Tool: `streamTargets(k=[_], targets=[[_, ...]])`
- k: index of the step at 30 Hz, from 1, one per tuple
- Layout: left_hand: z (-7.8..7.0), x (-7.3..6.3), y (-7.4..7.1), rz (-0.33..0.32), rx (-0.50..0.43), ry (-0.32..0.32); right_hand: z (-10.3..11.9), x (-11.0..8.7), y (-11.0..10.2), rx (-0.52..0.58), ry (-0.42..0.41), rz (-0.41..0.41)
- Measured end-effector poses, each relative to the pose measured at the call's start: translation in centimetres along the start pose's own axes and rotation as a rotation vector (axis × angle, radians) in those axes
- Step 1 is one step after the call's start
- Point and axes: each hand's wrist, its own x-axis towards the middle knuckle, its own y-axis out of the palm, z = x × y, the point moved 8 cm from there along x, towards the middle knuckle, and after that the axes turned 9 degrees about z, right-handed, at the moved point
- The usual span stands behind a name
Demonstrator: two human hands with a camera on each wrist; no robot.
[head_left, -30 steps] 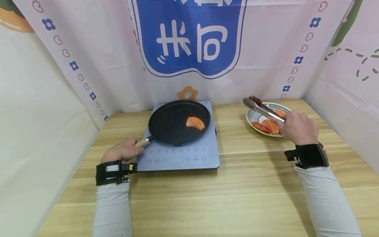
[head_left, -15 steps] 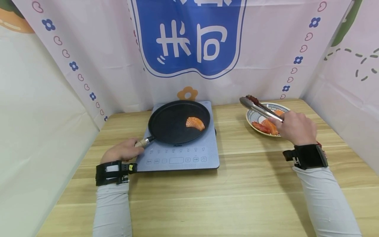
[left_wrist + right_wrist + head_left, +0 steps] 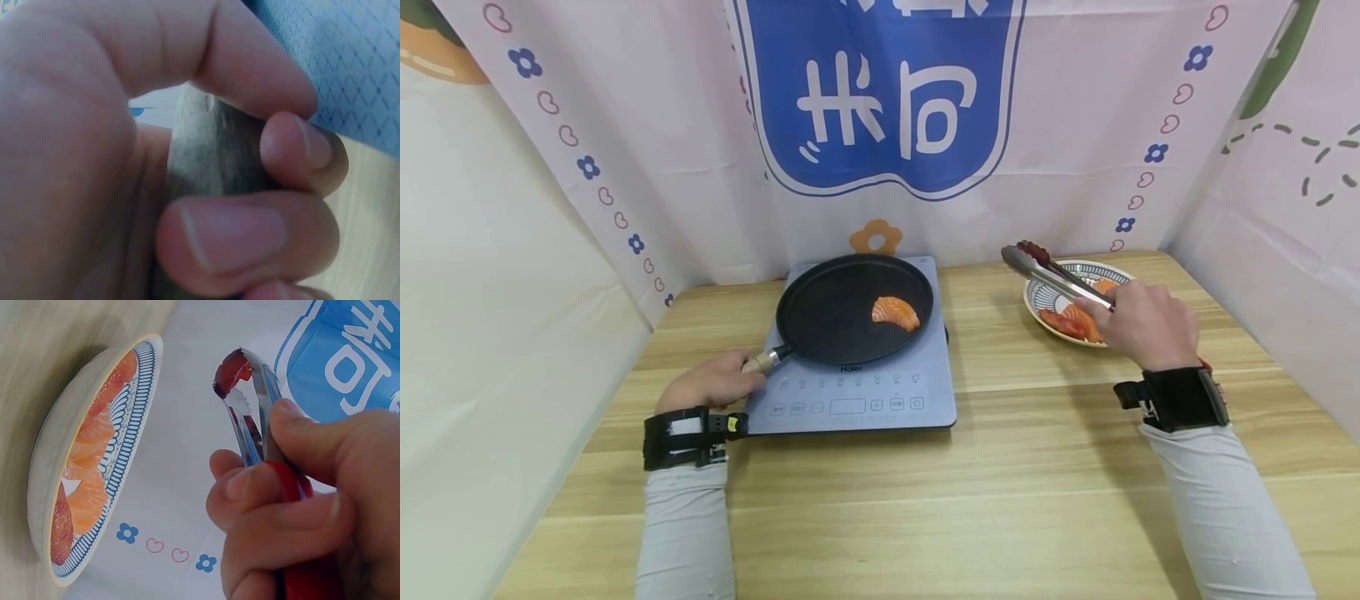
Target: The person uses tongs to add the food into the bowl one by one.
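My left hand (image 3: 718, 380) grips the wooden handle (image 3: 212, 150) of a flat black frying pan (image 3: 831, 304), its fingers curled round the wood in the left wrist view. One slice of salmon (image 3: 895, 312) lies on the right part of the pan. Metal tongs with a red grip (image 3: 250, 419) are held in my right hand (image 3: 1152, 325), tips pointing left and away, the jaws slightly apart. One tip looks dark red. Below and beside the tongs stands a patterned plate (image 3: 1037, 300) with orange salmon slices (image 3: 87, 500) and redder meat slices (image 3: 61, 528).
Under the pan is a grey induction cooker (image 3: 850, 417) with touch buttons along its front. Both stand on a wooden table (image 3: 925, 517). A printed cloth (image 3: 1060, 125) hangs right behind, and pale cloth walls close off both sides.
The right hand and the tongs have shifted slightly left, so the tongs' tips reach further past the plate's left rim. The left hand, pan and salmon slice stay where they were.
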Motion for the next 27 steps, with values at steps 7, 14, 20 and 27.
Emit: streamTargets(k=[7,14,20,27], targets=[[0.0,-0.1,0.0,0.002,0.008,0.000,0.6,-0.1,0.0,0.001,-0.001,0.000],[-0.1,-0.2,0.0,0.004,0.007,0.010,1.4,-0.2,-0.1,0.010,-0.035,-0.036],[-0.1,-0.1,0.0,0.004,0.011,0.006,2.1,-0.3,-0.2,-0.007,-0.073,-0.051],[0.0,0.0,-0.1,0.003,0.005,-0.010,3.1,-0.7,-0.5,-0.007,-0.076,-0.055]])
